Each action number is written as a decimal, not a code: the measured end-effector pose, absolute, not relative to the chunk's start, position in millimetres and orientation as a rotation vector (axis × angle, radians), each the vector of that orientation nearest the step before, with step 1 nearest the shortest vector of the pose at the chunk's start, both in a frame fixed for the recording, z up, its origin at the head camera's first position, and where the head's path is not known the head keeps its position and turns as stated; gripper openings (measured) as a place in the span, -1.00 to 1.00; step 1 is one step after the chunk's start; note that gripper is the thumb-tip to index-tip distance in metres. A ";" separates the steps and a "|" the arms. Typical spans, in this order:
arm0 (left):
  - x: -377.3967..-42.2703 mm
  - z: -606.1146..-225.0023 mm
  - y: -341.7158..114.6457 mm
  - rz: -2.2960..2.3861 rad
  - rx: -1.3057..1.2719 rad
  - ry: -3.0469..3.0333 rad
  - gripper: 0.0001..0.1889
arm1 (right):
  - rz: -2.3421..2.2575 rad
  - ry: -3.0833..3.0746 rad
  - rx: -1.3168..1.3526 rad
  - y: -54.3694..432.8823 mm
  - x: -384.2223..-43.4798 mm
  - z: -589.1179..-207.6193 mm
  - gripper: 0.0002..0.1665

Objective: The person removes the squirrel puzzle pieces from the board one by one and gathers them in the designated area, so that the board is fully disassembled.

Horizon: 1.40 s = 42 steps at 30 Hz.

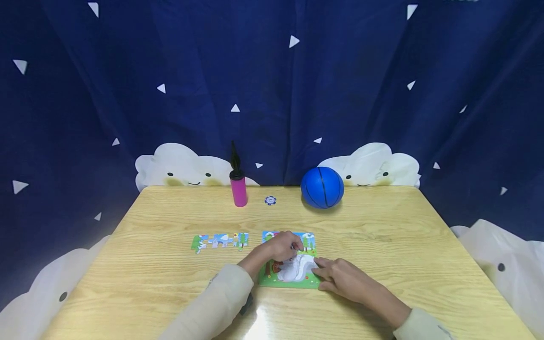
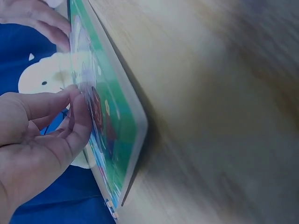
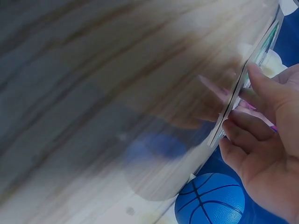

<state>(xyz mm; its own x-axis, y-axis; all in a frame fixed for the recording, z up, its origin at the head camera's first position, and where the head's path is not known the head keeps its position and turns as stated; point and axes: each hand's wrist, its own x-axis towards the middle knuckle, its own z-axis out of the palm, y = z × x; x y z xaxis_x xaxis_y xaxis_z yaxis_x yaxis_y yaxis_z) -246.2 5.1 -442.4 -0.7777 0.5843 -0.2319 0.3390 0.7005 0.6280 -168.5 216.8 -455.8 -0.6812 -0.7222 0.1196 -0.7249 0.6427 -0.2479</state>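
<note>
A picture puzzle board (image 1: 286, 284) with a green lower edge and a pale grey and white shape in its middle lies on the wooden table. Over its upper middle is my left hand (image 1: 282, 246), thumb and forefinger pinched together at the surface on what looks like a puzzle piece, mostly hidden by the fingertips. The left wrist view shows this hand (image 2: 46, 130) low against the picture. My right hand (image 1: 340, 277) rests its fingertips along the board's right edge; in the right wrist view its fingers (image 3: 243, 126) are loosely bent there.
Several loose puzzle pieces (image 1: 221, 241) lie in a row left of the board. Toward the back stand a pink pump (image 1: 239, 191) with a black top and a blue ball (image 1: 322, 187), with a blue and white round chip (image 1: 270, 200) between them. A dark blue curtain (image 1: 263, 71) hangs behind the table.
</note>
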 end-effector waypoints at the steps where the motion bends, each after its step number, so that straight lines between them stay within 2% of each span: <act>1: -246.1 -442.4 5.4 0.799 0.711 2.493 -0.77 | 0.426 -2.843 1.246 216.5 -168.5 -455.3 -0.55; 28: -246.3 -443.7 7.5 0.999 0.628 2.481 -0.90 | 0.454 -2.881 1.227 218.4 -172.7 -454.8 -0.52; 42: -254.6 -429.2 -25.9 1.034 0.747 2.435 -0.90 | 0.445 -2.915 1.204 218.7 -172.8 -455.3 -0.50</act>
